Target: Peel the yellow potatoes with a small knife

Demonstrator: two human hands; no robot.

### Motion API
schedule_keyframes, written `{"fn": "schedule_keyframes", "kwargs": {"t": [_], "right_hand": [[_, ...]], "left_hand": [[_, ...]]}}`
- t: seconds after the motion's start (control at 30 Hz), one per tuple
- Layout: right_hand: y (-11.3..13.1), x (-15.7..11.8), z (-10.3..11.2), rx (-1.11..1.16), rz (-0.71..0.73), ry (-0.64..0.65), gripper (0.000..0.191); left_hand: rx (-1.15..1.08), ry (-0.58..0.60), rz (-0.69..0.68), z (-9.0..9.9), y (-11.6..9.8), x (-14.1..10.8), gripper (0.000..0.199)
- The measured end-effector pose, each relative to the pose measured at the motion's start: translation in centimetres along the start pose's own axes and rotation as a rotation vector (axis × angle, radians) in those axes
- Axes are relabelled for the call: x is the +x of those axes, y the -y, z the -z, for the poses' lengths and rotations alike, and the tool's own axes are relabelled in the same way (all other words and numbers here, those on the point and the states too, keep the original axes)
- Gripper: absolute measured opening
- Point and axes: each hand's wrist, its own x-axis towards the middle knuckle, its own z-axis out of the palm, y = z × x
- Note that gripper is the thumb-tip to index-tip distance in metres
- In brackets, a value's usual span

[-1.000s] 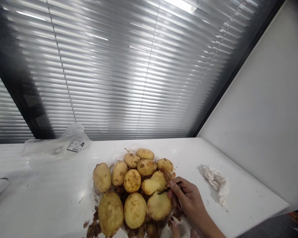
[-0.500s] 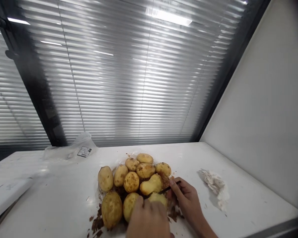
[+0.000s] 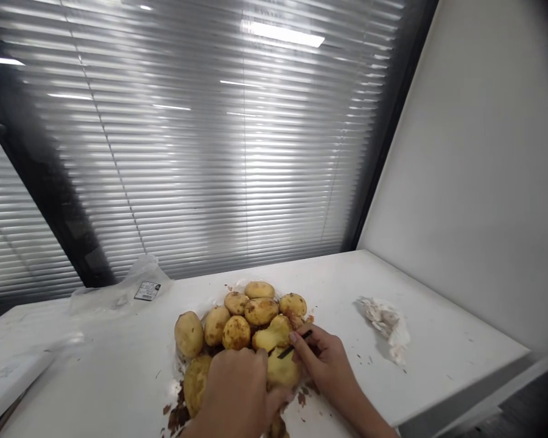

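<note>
My right hand (image 3: 324, 359) pinches a thin black strip-like tool (image 3: 295, 345) between thumb and fingers. The tool slants across the top of a peeled yellow potato (image 3: 284, 368). Just left of that potato is my left hand (image 3: 237, 389), palm down with curled fingers, its thumb against the potato's lower side. What its fingers hold is hidden; a small dark piece shows beside the index finger. Several other potatoes (image 3: 261, 311) lie in a cluster behind the hands. A larger potato (image 3: 196, 384) is partly covered by my left hand.
Brown peelings (image 3: 178, 413) lie around the potatoes on the white table (image 3: 119, 377). A clear plastic bag (image 3: 123, 295) with a label is at the back left. Crumpled tissue (image 3: 386, 322) lies at the right. A white flat object (image 3: 13, 377) rests at the left edge.
The view has turned slightly right. My left hand has shifted left among the potatoes, uncovering more of the peeled potato by its thumb. My right hand still pinches the black tool.
</note>
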Motion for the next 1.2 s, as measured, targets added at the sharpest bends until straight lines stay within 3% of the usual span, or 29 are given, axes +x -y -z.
{"fn": "schedule_keyframes", "kwargs": {"t": [0.2, 0.4, 0.63, 0.9, 1.1, 1.2], "right_hand": [[1.1, 0.3, 1.2, -0.115, 0.04, 0.091, 0.029], [2.4, 0.1, 2.7, -0.234, -0.06, 0.227, 0.023], [3.4, -0.4, 3.1, -0.446, 0.054, 0.324, 0.021], [2.0, -0.4, 2.2, -0.574, 0.115, 0.284, 0.023], [1.8, -0.4, 2.3, -0.508, 0.112, 0.276, 0.024], [1.6, -0.4, 2.3, -0.522, 0.101, 0.21, 0.027]], "left_hand": [[-0.043, 0.047, -0.001, 0.0, -0.2, 0.1, 0.035], [-0.049, 0.064, -0.006, -0.2, -0.7, 0.1, 0.034], [-0.042, 0.075, -0.006, -0.6, -0.9, 0.2, 0.036], [-0.048, 0.071, 0.015, -0.3, -1.0, 0.1, 0.035], [-0.059, 0.08, 0.014, 0.0, -1.0, 0.1, 0.037], [-0.043, 0.099, 0.006, 0.1, -1.0, 0.1, 0.036]]}}
